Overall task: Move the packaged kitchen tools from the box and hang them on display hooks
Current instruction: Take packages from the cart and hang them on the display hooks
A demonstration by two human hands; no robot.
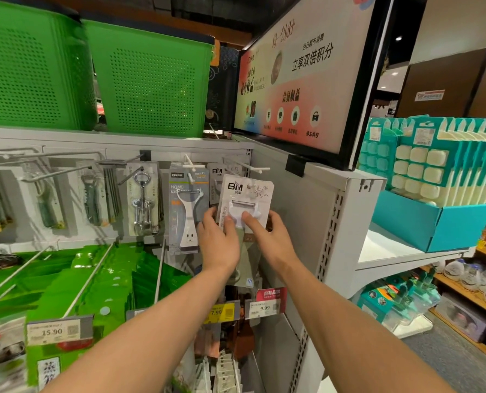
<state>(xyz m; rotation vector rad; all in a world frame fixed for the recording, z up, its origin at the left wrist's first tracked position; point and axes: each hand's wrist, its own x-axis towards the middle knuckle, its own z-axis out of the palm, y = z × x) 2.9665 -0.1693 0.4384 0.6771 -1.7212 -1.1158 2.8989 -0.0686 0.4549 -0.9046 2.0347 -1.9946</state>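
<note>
- The left hand (217, 239) is gripping the lower left corner of the packaged peeler (246, 194). I am seeing its thumb lying on the front of the card and its fingers curling behind it.
- The right hand (267, 234) is pinching the lower right part of the same pack. Its thumb is pressing on the clear blister, and its other fingers are going out of sight behind the card edge.
- The packaged peeler is being held upright at the right end of the top row, close to the grey panel (290, 211). Its white card, bearing the letters BM, is facing me.
- A white display hook (257, 167) is projecting just above the card's top edge. I am not able to tell whether the card's hang hole is sitting on a peg.
- Just left of the held pack, a second peeler pack (188, 211) is hanging on its own hook. A corkscrew pack (142, 199) is hanging farther left.
- Below this row, green packets (94, 279) are hanging on long wire hooks. Price tags (263, 307) are showing between the two forearms, and I am reading 9.99 and 7.99 on them.
- Two green baskets (151, 80) are standing on the shelf top, beside a framed sign (307, 75).
- To the right, a teal carton (434, 222) is holding cards of pale square pieces (417, 171).
</note>
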